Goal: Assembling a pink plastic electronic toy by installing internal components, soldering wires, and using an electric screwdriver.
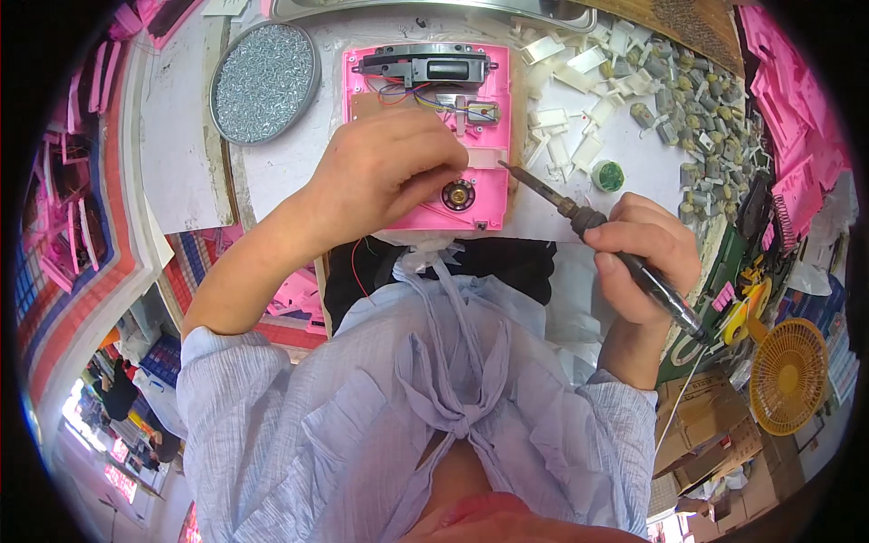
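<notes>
Left hand [385, 172] curled, fingertips pressing on pink plastic housing [425, 136] lying open on desk [272, 172]; small round speaker [458, 195] just beside fingers. Right hand [644, 258] wrapped round soldering iron [597, 231], tip near housing's right edge. Round tin of screws [264, 83] upper left; small motors [697, 118] scattered right.

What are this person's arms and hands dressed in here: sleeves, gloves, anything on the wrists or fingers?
Both hands are bare: the left hand and the right hand show no gloves, and no rings or watch can be seen. The sleeves are pale blue-grey, of thin crinkled fabric with fine stripes, pushed up near the elbows, leaving the forearms uncovered. They match the blouse, which has a tied bow at the front.
</notes>
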`<state>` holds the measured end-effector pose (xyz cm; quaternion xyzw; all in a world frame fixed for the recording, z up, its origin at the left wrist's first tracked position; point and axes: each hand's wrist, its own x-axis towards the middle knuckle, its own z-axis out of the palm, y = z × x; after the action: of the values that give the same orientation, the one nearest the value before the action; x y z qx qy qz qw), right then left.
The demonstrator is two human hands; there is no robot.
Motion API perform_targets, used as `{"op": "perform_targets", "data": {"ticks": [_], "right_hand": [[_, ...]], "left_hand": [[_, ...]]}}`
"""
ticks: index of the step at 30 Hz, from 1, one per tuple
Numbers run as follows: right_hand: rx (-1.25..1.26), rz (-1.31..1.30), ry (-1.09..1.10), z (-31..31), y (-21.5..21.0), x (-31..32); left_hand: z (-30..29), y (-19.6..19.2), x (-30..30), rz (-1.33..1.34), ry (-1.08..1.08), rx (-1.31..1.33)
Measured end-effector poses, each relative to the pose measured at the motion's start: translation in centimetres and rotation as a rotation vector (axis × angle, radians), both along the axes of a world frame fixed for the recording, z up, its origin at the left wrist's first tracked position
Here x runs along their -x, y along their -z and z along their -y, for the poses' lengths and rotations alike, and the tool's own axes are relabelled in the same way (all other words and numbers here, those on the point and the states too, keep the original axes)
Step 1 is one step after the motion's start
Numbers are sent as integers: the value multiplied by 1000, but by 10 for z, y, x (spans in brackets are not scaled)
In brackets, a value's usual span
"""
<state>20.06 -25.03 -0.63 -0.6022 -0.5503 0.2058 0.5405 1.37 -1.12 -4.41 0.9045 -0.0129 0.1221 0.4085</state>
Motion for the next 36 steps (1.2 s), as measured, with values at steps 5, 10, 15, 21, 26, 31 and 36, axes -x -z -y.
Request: {"op": "perform_targets", "data": {"ticks": [5, 10, 15, 21, 26, 31, 36], "right_hand": [[-14, 3, -10, -3, 4, 6], [22, 14, -84, -8, 8, 10], [50, 18, -108, -10, 8, 11], [98, 22, -115, -12, 7, 12], [141, -59, -61, -10, 7, 14], [149, -61, -11, 0, 1, 10], [132, -149, 243, 55, -12, -5]], "left_hand": [[1, -4, -2, -4, 60, -105], [5, -4, -4, 6, 58, -165], [5, -4, -4, 9, 66, -195], [6, -3, -5, 17, 70, -219], [6, -3, -6, 27, 75, -219], [3, -7, -5, -29, 100, -218], [1, -10, -6, -32, 116, -212]]}}
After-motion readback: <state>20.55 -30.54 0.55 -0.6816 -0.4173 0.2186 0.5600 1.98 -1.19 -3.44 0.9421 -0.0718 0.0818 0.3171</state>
